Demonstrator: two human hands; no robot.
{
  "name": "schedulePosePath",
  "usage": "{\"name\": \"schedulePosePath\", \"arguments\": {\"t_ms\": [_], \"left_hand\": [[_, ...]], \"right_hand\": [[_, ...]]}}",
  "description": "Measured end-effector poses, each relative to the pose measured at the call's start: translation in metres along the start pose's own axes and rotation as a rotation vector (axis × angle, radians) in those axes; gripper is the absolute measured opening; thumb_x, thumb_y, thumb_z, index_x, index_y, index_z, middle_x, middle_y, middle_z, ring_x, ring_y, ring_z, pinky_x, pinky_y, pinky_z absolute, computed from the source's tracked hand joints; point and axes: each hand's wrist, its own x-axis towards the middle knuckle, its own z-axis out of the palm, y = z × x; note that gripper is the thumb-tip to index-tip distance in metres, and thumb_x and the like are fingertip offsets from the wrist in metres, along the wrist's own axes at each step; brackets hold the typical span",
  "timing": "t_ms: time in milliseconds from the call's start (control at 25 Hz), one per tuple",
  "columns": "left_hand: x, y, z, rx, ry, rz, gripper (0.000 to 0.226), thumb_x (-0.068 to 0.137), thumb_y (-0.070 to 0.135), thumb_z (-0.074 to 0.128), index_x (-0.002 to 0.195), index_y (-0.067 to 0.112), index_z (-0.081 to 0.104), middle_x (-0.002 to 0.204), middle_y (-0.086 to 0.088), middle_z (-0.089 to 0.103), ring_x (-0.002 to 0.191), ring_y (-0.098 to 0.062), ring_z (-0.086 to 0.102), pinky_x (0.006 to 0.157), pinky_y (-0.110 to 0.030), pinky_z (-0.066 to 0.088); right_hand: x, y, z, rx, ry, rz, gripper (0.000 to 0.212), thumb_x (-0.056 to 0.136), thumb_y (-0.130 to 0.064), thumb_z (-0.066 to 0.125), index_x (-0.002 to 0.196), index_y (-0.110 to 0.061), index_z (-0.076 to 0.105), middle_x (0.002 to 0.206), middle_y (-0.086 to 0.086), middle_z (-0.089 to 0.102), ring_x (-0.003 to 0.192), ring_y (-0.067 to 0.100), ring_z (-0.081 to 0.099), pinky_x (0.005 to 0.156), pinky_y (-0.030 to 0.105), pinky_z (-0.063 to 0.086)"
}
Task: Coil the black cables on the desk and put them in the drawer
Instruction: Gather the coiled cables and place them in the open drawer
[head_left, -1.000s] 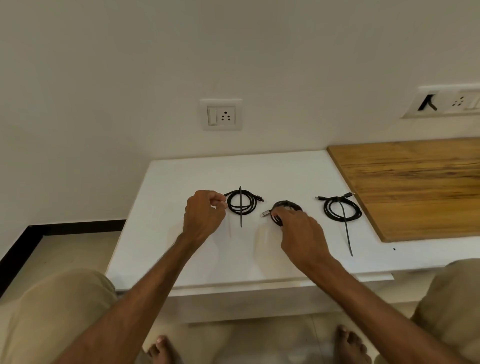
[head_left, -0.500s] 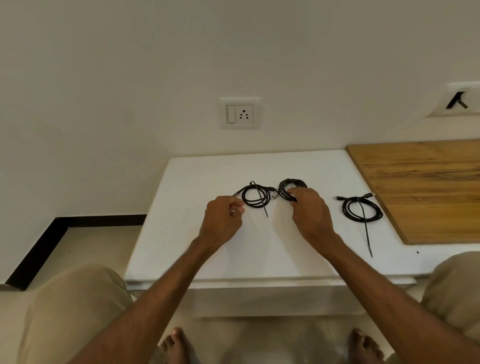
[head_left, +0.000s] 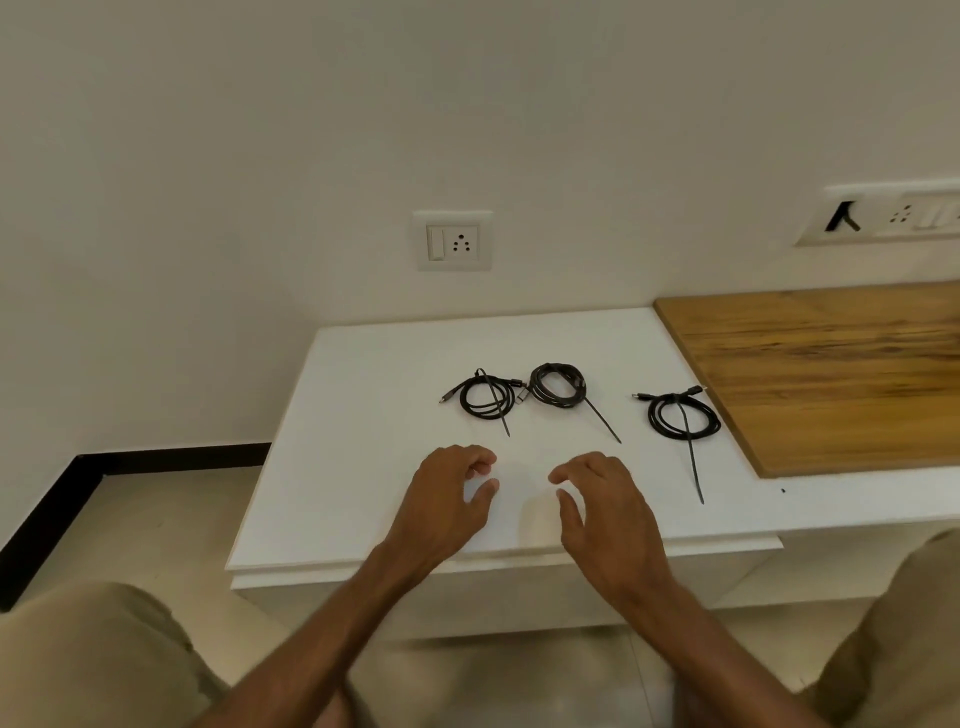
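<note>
3 black cables lie in round loops on the smooth white desk (head_left: 363, 467): left coil (head_left: 485, 399) just beside middle coil (head_left: 558, 385), right coil (head_left: 683, 415) apart, near a grained wooden panel (head_left: 831, 374). Thin straight tails, perhaps ties, trail from each. Left hand (head_left: 447, 499) and right hand (head_left: 605, 506) hover, fingers loosely curled, holding nothing.

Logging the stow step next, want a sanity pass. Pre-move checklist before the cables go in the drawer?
1. Cables coiled: left coil, middle coil, right coil: ok.
2. Hands free: left hand and right hand hold nothing: ok.
3. Coils separated: left and middle coils touch: not ok.
4. Strap tails cinched: cannot tell.
5. Drawer open: none seen open: cannot tell.
</note>
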Motion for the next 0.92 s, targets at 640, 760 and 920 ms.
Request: {"name": "schedulePosePath", "arguments": {"t_ms": [640,760,920], "left_hand": [[-0.107,0.043,0.053,0.477,0.029,0.225,0.058,0.056,-0.02,0.071,0.11,0.0,0.072,0.102,-0.015,0.069,0.094,-0.03,0.068,0.079,-0.037,0.06],[-0.107,0.052,0.051,0.483,-0.039,0.157,0.056,0.051,-0.019,0.074,0.103,0.0,0.074,0.098,-0.015,0.07,0.089,-0.03,0.068,0.073,-0.035,0.062],[-0.103,0.06,0.047,0.522,-0.073,0.096,0.049,0.044,-0.018,0.079,0.09,0.001,0.075,0.086,-0.013,0.07,0.077,-0.027,0.068,0.062,-0.034,0.06]], "right_hand": [[-0.084,0.005,0.02,-0.022,0.006,0.063,0.043,0.072,0.018,0.074,0.107,-0.007,0.078,0.102,0.007,0.074,0.094,0.025,0.071,0.081,0.034,0.061],[-0.083,0.007,0.021,-0.035,-0.029,0.04,0.047,0.066,0.022,0.075,0.103,-0.007,0.079,0.099,0.006,0.072,0.091,0.024,0.069,0.074,0.03,0.061],[-0.078,0.005,0.016,-0.066,-0.045,0.05,0.035,0.065,0.021,0.076,0.086,-0.007,0.08,0.085,0.006,0.068,0.077,0.024,0.068,0.06,0.033,0.06]]}}
